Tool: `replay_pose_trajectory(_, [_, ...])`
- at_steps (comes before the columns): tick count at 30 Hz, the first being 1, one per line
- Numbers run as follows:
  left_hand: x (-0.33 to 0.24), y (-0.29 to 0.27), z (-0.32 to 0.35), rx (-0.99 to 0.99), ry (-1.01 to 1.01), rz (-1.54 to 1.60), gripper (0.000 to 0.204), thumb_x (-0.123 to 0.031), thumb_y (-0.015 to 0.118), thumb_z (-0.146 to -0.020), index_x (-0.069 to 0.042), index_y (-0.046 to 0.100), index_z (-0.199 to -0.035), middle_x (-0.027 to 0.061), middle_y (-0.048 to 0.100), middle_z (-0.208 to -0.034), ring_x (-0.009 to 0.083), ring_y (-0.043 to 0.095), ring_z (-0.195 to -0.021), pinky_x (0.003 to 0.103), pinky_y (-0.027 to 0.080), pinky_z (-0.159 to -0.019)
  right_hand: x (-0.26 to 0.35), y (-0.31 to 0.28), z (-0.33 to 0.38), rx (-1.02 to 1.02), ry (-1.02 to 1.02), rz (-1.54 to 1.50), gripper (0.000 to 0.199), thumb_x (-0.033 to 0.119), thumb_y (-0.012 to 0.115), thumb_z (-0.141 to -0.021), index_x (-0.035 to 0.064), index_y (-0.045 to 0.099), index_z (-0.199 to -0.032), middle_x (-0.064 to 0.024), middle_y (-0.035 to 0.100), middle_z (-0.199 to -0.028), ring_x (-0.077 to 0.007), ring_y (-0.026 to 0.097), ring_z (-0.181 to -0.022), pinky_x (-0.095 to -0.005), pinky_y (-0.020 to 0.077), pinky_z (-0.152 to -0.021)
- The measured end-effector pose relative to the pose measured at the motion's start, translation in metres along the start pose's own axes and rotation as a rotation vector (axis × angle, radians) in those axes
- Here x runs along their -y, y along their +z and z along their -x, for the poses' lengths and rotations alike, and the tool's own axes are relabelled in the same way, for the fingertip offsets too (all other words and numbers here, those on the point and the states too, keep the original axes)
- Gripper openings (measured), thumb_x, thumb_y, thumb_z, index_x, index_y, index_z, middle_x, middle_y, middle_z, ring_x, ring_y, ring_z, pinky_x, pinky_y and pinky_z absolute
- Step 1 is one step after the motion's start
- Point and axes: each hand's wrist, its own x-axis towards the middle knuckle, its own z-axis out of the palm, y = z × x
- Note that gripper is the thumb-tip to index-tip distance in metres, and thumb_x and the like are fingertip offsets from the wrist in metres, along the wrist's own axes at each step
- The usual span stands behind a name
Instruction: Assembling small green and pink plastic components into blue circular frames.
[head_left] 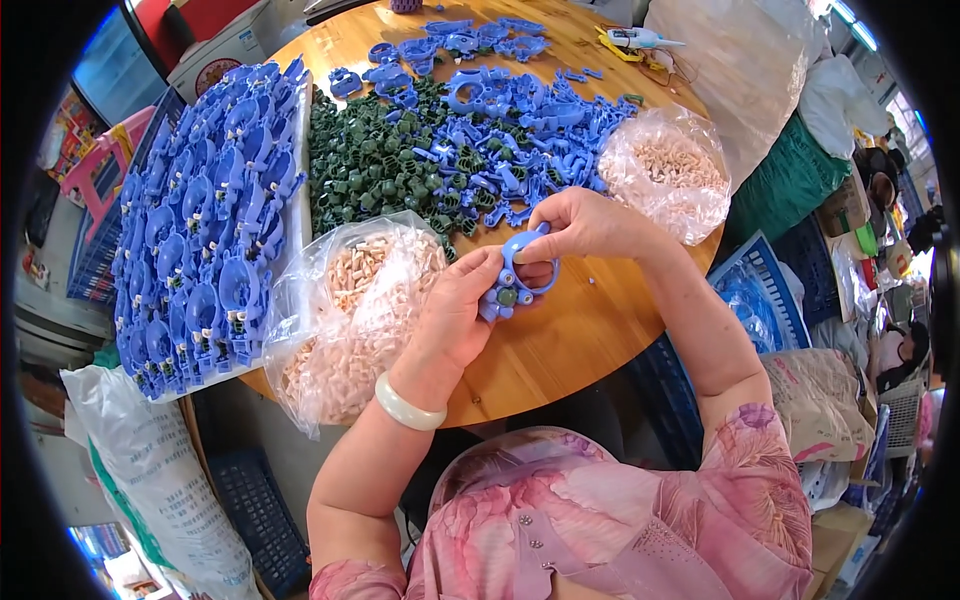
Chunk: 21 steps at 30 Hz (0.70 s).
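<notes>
Between both hands, above the near part of the round wooden table [560, 345], I hold a blue plastic piece [522, 262] with a ring-shaped end and a dark green part set in it. My left hand [462, 300], with a pale bangle [408, 402] at its wrist, pinches the piece's left side. The thumb and fingers of my right hand [585, 232] close on its upper right. Just beyond lie a heap of dark green parts [375, 150] and loose blue parts [540, 125]. A clear bag of small beige pieces [350, 320] stands beside my left forearm.
A board at the left carries rows of blue assembled pieces [205, 225]. Another clear bag of beige pieces [670, 165] sits at the table's right edge. A white-and-blue tool [640, 38] lies at the far right. A white sack [155, 470] and dark crate [258, 515] stand lower left.
</notes>
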Motion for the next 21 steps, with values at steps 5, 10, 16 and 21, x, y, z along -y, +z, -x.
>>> replay_pose_trajectory(5, [-0.002,-0.002,0.000,-0.030,0.039,-0.005,0.028,-0.019,0.043,-0.096,0.001,0.053,-0.111,0.0136,0.062,-0.104,0.0239,0.062,-0.095,0.042,0.052,-0.083,0.003,0.001,-0.002,-0.044,-0.036,-0.046,0.029,0.032,0.070,-0.078,0.0044,0.066,-0.084,0.0013,0.059,-0.068,-0.0056,0.051,-0.061,-0.0214,0.0394,-0.054])
replay_pose_trajectory(10, [-0.003,-0.008,-0.001,-0.083,0.148,0.074,0.025,-0.018,0.041,-0.096,0.000,0.054,-0.106,0.0156,0.062,-0.106,0.0255,0.061,-0.098,0.044,0.050,-0.086,-0.003,-0.008,-0.016,-0.255,-0.041,-0.143,0.015,0.016,0.062,-0.085,0.0034,0.064,-0.092,0.0007,0.059,-0.070,-0.0057,0.051,-0.058,-0.0211,0.0405,-0.052])
replay_pose_trajectory(16, [-0.012,-0.005,0.003,-0.070,0.344,0.205,0.021,-0.014,0.040,-0.096,-0.001,0.055,-0.099,0.0167,0.063,-0.104,0.0261,0.062,-0.096,0.043,0.051,-0.084,-0.022,0.009,-0.038,-0.390,-0.524,0.612,0.014,0.009,0.064,-0.077,0.0041,0.063,-0.090,-0.0070,0.058,-0.094,-0.0252,0.060,-0.079,-0.0309,0.0488,-0.069])
replay_pose_trajectory(21, [-0.015,-0.004,0.006,-0.035,0.342,0.223,0.020,-0.015,0.040,-0.096,-0.001,0.055,-0.100,0.0177,0.063,-0.104,0.0274,0.062,-0.098,0.045,0.050,-0.086,-0.017,0.021,-0.038,-0.364,-0.458,0.798,0.011,0.011,0.063,-0.076,0.0086,0.062,-0.087,-0.0048,0.058,-0.093,-0.0263,0.061,-0.076,-0.0347,0.0498,-0.063])
